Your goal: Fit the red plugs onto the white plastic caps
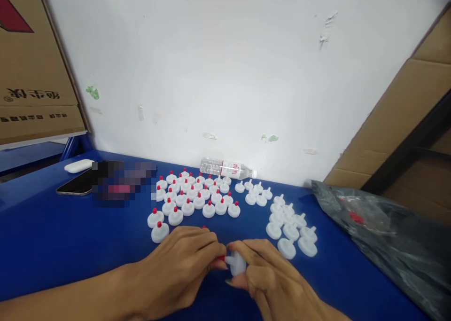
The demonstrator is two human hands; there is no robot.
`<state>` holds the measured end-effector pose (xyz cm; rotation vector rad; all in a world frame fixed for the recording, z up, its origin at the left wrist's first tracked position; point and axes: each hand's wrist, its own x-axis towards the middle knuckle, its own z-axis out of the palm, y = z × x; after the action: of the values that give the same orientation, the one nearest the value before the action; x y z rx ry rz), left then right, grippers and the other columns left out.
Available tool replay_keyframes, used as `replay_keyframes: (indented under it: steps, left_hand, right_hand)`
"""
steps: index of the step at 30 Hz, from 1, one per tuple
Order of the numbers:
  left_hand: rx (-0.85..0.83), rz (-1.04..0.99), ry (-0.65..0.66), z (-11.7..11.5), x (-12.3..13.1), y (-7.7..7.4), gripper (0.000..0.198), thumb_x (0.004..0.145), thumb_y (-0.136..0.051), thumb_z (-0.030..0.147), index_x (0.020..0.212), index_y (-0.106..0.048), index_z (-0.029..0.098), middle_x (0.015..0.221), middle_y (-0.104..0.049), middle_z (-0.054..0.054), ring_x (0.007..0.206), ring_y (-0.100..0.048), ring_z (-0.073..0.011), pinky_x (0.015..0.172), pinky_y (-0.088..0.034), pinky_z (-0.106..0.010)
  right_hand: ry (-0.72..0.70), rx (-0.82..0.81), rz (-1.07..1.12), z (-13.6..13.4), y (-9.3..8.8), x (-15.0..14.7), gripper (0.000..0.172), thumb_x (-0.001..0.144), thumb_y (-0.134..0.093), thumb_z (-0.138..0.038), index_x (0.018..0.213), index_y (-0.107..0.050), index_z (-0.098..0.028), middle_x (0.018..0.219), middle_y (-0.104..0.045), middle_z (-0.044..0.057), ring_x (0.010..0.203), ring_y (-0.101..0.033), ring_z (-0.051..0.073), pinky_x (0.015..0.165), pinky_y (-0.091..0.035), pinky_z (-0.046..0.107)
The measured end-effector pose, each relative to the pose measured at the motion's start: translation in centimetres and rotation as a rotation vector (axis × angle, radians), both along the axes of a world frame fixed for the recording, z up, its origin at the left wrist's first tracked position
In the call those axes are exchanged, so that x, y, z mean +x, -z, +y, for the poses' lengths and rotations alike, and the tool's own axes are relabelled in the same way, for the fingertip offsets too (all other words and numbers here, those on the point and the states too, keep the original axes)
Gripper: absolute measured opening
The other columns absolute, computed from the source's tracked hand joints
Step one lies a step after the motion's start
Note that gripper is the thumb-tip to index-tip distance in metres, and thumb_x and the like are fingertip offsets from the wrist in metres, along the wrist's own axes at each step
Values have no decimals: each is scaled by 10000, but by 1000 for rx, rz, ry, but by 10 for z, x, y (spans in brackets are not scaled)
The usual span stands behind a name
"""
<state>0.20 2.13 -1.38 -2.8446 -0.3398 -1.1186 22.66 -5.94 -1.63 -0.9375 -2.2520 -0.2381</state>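
Low in the head view, my left hand [179,264] and my right hand [271,278] meet over the blue table [52,246]. My right hand is closed around a white plastic cap [237,263]. My left hand pinches a small red tip [221,258] against the white cap's spout. Just beyond my left hand stand several white caps with red tips [192,194], set in rows. To the right lie several plain white caps [291,227] without tips.
A clear water bottle [227,168] lies on its side by the white wall. A dark phone [77,184] and a white case [78,165] rest at the left. A dark plastic bag [387,231] lies at the right. Cardboard boxes [31,62] stand on both sides.
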Motion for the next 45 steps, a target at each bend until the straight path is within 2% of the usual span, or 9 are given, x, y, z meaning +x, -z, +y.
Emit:
replay_keyframes:
  steps: [8, 13, 19, 25, 29, 31, 34, 37, 45]
  left_hand:
    - [19, 12, -4, 1, 5, -8, 162, 1036, -451, 173, 927, -571, 173, 724, -623, 0, 601, -562, -157, 544, -455, -274]
    - [-1, 95, -67, 6, 2, -10, 131, 1018, -492, 231, 1048, -595, 156, 821, -630, -38, 732, -579, -201, 648, -488, -322]
    - [12, 223, -115, 15, -1, -11, 176, 977, -478, 132, 869, -614, 163, 803, -577, -54, 771, -511, -215, 682, -436, -335]
    - [97, 318, -164, 14, 1, -7, 132, 921, -558, 121, 803, -589, 173, 807, -565, -49, 799, -487, -235, 682, -391, -355]
    - [175, 328, -233, 12, 2, -6, 121, 910, -584, 141, 796, -601, 177, 793, -563, -45, 810, -486, -252, 714, -388, -386]
    - [202, 337, -267, 9, 2, -4, 127, 908, -588, 152, 785, -610, 174, 785, -565, -51, 820, -491, -262, 733, -394, -402]
    - [221, 345, -306, 4, 2, -1, 124, 910, -578, 170, 799, -632, 163, 795, -583, -68, 830, -495, -274, 752, -409, -421]
    - [206, 359, -330, -1, 1, 3, 124, 921, -562, 180, 827, -639, 157, 814, -601, -79, 828, -508, -277, 746, -430, -424]
    - [158, 403, -347, -1, -1, 12, 12, 904, -623, 169, 893, -627, 166, 885, -635, -80, 878, -550, -254, 778, -476, -379]
  right_hand:
    - [-3, 95, -22, 14, 3, -4, 64, 993, -551, -156, 1000, -607, -186, 1142, -727, 95, 1045, -698, 206, 878, -599, 316]
    - [19, -4, -25, 17, 2, -2, 83, 1020, -517, -198, 1023, -600, -188, 1079, -729, 79, 1042, -701, 170, 915, -570, 272]
    - [139, -187, -39, 20, 11, 2, 127, 1030, -504, -305, 927, -520, -233, 994, -717, 35, 917, -727, 188, 791, -594, 304]
    - [217, -136, -16, 20, 10, 3, 190, 948, -636, -351, 860, -519, -230, 1176, -675, 87, 1135, -649, 255, 911, -555, 386]
    - [259, -34, -55, 15, 8, 0, 246, 966, -587, -354, 767, -555, -213, 841, -630, 51, 769, -620, 196, 690, -518, 331]
    - [265, -37, -89, 13, 9, -1, 301, 982, -555, -362, 721, -572, -214, 707, -586, 19, 678, -574, 181, 692, -488, 337]
    - [280, -30, -106, 13, 13, -1, 252, 1016, -498, -369, 969, -685, -207, 787, -666, 34, 773, -625, 205, 837, -479, 381]
    - [298, -19, -114, 15, 13, 0, 273, 1030, -471, -330, 1193, -660, -218, 883, -704, 35, 832, -650, 218, 905, -459, 408]
    - [274, -78, -105, 18, 5, 2, 242, 1019, -466, -247, 938, -693, -225, 789, -659, 35, 755, -593, 197, 764, -444, 362]
